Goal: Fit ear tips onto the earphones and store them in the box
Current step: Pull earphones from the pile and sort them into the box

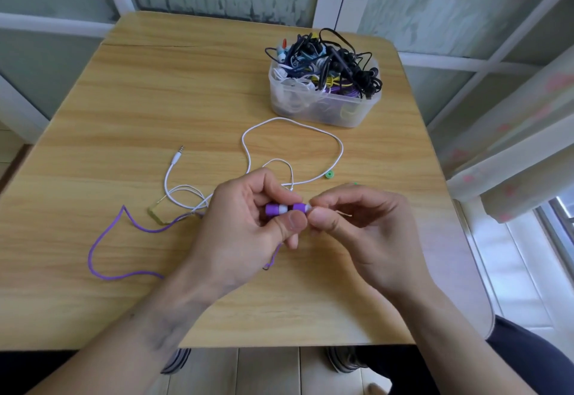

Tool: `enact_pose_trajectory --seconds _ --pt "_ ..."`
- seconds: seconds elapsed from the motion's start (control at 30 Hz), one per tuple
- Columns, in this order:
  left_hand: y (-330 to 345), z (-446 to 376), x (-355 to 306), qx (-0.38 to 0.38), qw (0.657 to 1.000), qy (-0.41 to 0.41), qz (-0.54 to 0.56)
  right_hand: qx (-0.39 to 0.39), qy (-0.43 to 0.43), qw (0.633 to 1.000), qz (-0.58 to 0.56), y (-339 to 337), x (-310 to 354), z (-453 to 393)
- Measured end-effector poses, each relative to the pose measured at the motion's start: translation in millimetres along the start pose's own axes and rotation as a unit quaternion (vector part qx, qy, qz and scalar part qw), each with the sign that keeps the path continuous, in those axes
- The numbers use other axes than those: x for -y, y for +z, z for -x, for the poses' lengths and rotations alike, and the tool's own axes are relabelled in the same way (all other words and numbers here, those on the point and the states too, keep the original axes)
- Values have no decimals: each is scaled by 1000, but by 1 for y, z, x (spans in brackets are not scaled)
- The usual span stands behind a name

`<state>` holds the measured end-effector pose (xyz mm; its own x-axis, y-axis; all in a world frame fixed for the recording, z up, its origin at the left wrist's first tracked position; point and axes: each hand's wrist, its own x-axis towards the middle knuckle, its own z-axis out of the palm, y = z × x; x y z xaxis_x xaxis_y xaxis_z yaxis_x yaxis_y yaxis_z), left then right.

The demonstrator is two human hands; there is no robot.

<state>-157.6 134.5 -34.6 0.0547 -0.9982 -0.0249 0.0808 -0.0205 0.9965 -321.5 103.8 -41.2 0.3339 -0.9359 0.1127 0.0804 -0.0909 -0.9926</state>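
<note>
Above the table [155,99], the left hand [245,224] grips a purple earphone [287,208] lying crosswise, nozzle end pointing right toward the right hand [357,224], whose thumb and fingertips pinch at that tip, near the box [323,112].

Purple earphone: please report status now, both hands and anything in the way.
Left hand holds purple earphone. Right hand pinches at its tip end. Green ear tip loose on table. Box full, unobstructed.
</note>
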Motion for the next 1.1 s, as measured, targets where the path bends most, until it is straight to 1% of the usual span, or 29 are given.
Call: enact_pose_trajectory --seconds 0.07,0.13,0.27,0.33,0.47,0.53,0.6,0.7,0.77,0.8,0.83,0.87,0.97,1.03,1.1 --pt "0 0 -2 1 1000 -9 17 15 -24 1000 8 -3 4 -1" --pt "-1 0 -5 8 1000 -9 19 29 -19 999 20 -5 6 0" --pt "0 1 -8 29 1000 2 3 11 -25 998 53 -7 7 1" --pt "1 2 -11 31 999 -1 16 10 -40 997 71 -7 7 0" --pt "-3 1 -10 46 997 -38 53 12 -63 995 75 -9 5 -1" --pt "-4 1 -7 47 993 -68 84 19 -99 991 92 -10 4 -1" --pt "-2 2 -7 36 985 -121 119 29 -156 975 153 -12 3 0" --pt "2 4 -8 29 957 -218 191 37 -240 935 260 -13 0 0" --pt "4 4 -8 31 948 -236 211 37 -274 914 296 -13 -3 0" --pt "4 3 -8 26 951 -231 203 35 -276 913 300 -12 -4 0" --pt "4 3 -7 17 958 -218 188 32 -262 921 288 -11 -4 0" --pt "5 4 -6 6 966 -197 167 27 -232 936 263 -9 -4 1" --pt "4 4 -2 -8 993 -97 66 11 -88 987 137 -4 0 3" --pt "4 4 2 -15 999 -36 2 11 -13 998 69 -4 3 3" --pt "5 4 6 -27 998 17 -48 16 17 999 41 -5 3 3"
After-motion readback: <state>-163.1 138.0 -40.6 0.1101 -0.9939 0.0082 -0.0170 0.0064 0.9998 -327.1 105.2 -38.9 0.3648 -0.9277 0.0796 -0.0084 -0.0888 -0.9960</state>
